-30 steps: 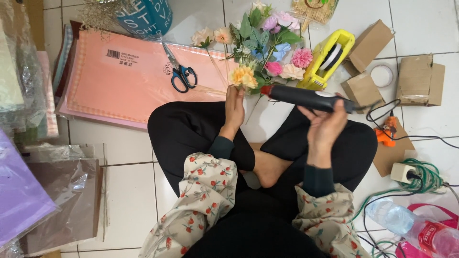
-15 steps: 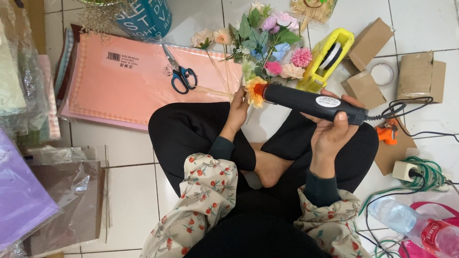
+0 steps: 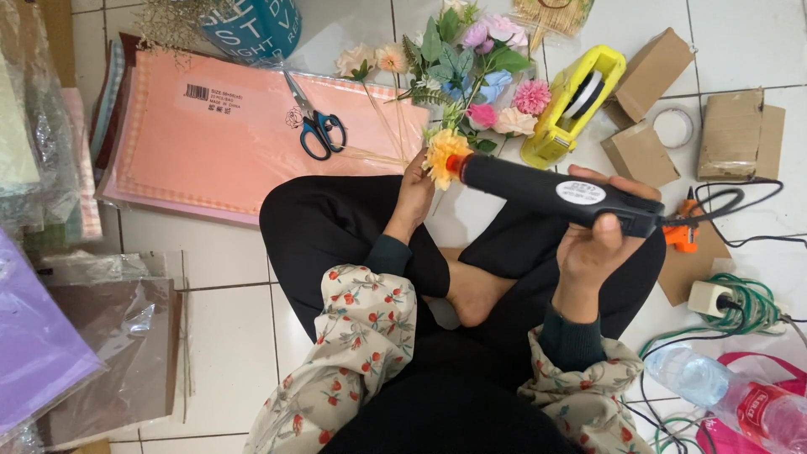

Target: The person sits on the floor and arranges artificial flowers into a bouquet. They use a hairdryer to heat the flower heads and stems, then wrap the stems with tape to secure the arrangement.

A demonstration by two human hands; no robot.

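The right hand (image 3: pixel 601 240) grips the black glue gun (image 3: pixel 555 193), nozzle touching the orange flower (image 3: pixel 443 154) the left hand (image 3: pixel 414 192) pinches; gluing looks underway, bouquet (image 3: pixel 471 67) beyond seemingly unfinished.

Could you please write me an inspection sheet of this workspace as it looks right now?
Surface: white tiled floor; the person sits cross-legged on it.
Job's things: black glue gun, nozzle against an orange artificial flower.
Clutter: pink paper sheets, blue-handled scissors, loose artificial flowers, yellow tape dispenser, cardboard boxes, tape roll, water bottle.
Hands: left hand holds the flower; right hand grips the gun.
Cables: black cord runs from the gun; green cord coil by a white plug.
Surroundings: plastic-wrapped sheets at the left, blue container at the top.
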